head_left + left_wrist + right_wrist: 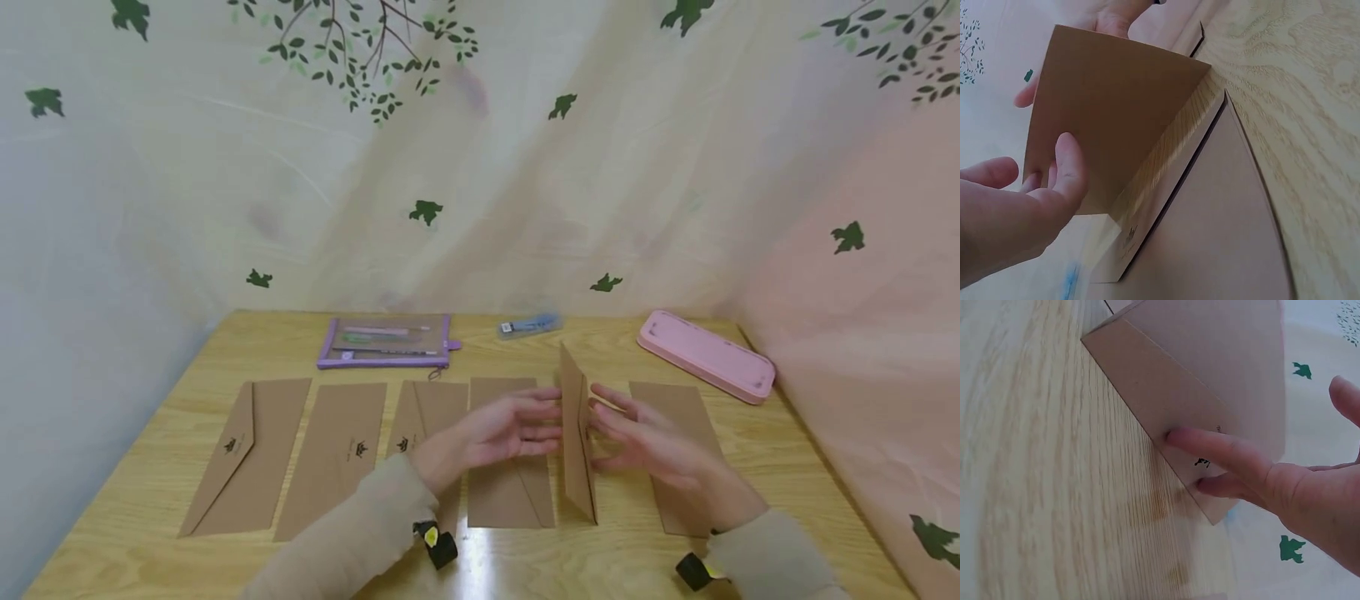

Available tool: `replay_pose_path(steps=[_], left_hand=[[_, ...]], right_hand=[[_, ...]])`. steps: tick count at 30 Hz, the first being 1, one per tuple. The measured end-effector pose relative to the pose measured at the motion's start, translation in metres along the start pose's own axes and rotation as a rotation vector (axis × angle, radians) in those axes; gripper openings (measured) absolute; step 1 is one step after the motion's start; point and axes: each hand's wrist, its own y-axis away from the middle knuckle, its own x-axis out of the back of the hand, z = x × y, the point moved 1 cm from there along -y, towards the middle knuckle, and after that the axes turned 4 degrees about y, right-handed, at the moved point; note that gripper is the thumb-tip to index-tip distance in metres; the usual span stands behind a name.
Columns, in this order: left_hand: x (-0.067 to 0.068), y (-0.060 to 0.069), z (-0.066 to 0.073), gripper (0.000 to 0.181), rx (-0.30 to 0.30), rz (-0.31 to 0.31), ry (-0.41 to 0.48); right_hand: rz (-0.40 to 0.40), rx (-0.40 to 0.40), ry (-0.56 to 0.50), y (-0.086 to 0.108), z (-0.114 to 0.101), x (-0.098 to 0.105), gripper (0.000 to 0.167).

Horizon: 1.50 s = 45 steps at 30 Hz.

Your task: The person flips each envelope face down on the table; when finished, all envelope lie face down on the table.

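A brown paper envelope (pixel 576 433) stands on its long edge on the table, between my two hands. My left hand (pixel 502 429) is at its left side, fingers extended toward the plain face (pixel 1110 112). From the other side my right hand (pixel 660 442) touches the flap face (pixel 1147 375) with extended fingertips, close to a small black print (pixel 1202 462). The right thumb stays off the paper in the right wrist view. Below the left hand another envelope (pixel 502 500) lies flat, and one more envelope (pixel 670 404) is partly covered by the right hand.
Several more envelopes (pixel 277 450) lie in a row to the left on the wooden table (pixel 135 500). Behind them are a purple-edged zip pouch (pixel 384 354) with pens, a small blue packaged item (pixel 529 325) and a pink case (pixel 708 357). A leaf-patterned cloth (pixel 495 167) hangs behind.
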Motion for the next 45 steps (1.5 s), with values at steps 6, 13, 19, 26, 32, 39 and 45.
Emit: replay_pose_path(steps=[6,13,19,26,32,39,45], left_hand=[[-0.007,-0.002,-0.003,0.049,0.027,-0.028,-0.067],[-0.013,-0.004,-0.008,0.045,0.051,-0.036,-0.095],[-0.016,-0.004,-0.012,0.044,0.067,-0.021,-0.083],[-0.018,-0.002,-0.015,0.045,0.068,-0.007,-0.106],[-0.015,-0.001,-0.016,0.048,0.081,-0.008,-0.146],[-0.012,0.001,-0.019,0.047,0.079,0.012,-0.155],[-0.008,0.004,-0.019,0.045,0.065,0.032,-0.164]], right_hand=[[-0.012,0.026,-0.018,-0.001,-0.002,-0.009,0.077],[0.032,0.021,-0.009,0.001,-0.001,-0.014,0.079],[0.036,0.014,-0.018,0.006,0.001,-0.014,0.08],[0.111,0.001,0.043,0.012,0.001,-0.009,0.08],[0.097,0.005,0.115,0.024,-0.002,0.003,0.079],[0.074,0.022,0.142,0.032,0.0,0.012,0.08],[0.167,-0.005,0.25,0.033,0.005,0.02,0.079]])
